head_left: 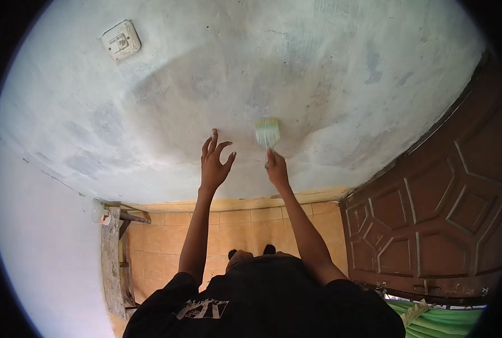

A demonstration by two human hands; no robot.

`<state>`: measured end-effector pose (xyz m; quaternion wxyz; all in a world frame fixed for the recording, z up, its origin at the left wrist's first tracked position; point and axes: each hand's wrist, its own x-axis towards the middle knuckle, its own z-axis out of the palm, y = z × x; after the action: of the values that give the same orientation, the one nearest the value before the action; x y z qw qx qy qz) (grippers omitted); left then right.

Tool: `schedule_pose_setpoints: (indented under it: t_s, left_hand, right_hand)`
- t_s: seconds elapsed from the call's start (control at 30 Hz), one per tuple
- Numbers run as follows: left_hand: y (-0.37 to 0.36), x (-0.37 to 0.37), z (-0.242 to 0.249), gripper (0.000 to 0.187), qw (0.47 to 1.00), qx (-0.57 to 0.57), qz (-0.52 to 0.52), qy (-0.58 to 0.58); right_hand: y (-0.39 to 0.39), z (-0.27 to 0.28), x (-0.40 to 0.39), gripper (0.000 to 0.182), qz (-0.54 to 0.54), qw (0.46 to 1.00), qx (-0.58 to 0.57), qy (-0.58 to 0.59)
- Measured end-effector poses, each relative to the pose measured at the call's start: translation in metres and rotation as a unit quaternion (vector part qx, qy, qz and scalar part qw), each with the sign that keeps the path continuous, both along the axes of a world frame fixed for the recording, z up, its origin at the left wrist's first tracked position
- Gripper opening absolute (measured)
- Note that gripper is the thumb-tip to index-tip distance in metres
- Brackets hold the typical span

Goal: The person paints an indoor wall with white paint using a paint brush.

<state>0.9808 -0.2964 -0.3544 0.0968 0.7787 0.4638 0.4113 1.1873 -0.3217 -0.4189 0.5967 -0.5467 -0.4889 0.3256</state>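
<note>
A paintbrush with pale, paint-smeared bristles points up against the wall. Its handle is wrapped in the fingers of my right hand. To the left of the brush, my left hand is raised with its fingers spread, holding nothing, its fingertips close to the wall. The wall's paint is whitish and patchy, with greyish areas and small dark specks around the brush. A shadow falls across the wall behind both hands.
A switch plate is fixed at the upper left of the wall. A worn wooden bench stands at left, with a clear container at its far end. Orange tiles cover the floor. At right are a brown panelled door and green fabric.
</note>
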Motion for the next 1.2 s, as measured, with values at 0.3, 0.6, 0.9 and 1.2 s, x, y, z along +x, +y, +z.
schedule_pose_setpoints:
  t_s: [0.3,0.6,0.9,1.2]
  left_hand:
    - [0.002,0.001,0.001,0.032,1.000,-0.024,-0.005,-0.006]
    - [0.013,-0.001,-0.016,0.031,1.000,0.000,-0.001,0.020]
    - [0.010,-0.001,-0.010,0.031,0.999,-0.032,0.003,0.018]
    - [0.016,0.000,-0.020,0.033,0.999,-0.021,0.000,0.037]
  right_hand:
    - [0.045,0.087,-0.008,0.046,0.009,0.992,0.128,-0.005]
    - [0.004,0.028,-0.030,0.045,0.005,0.998,0.055,0.033]
    - [0.013,-0.012,-0.009,0.044,0.011,0.999,-0.008,-0.048]
    - [0.044,0.043,-0.018,0.044,0.015,0.995,0.091,-0.029]
